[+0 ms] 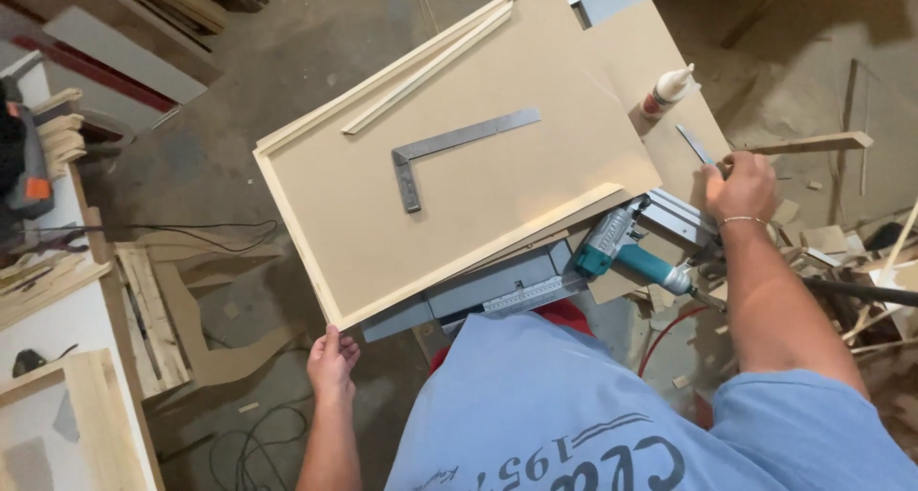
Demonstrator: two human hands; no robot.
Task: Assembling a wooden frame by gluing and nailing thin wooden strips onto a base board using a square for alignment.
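The left hand (332, 357) pinches the near corner of a smooth tan fibreboard panel (478, 195) edged with pale wood strips, overhanging the surface. A steel L-shaped square (449, 152) lies flat on it. The right hand (741, 185) is curled around a thin flat blade (695, 145).

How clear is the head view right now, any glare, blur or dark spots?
Head view: even light and sharp focus on the board; mild sheen on the steel square; right hand and left hand crisp; floor corners darker; wide-angle lens bends the edges slightly.
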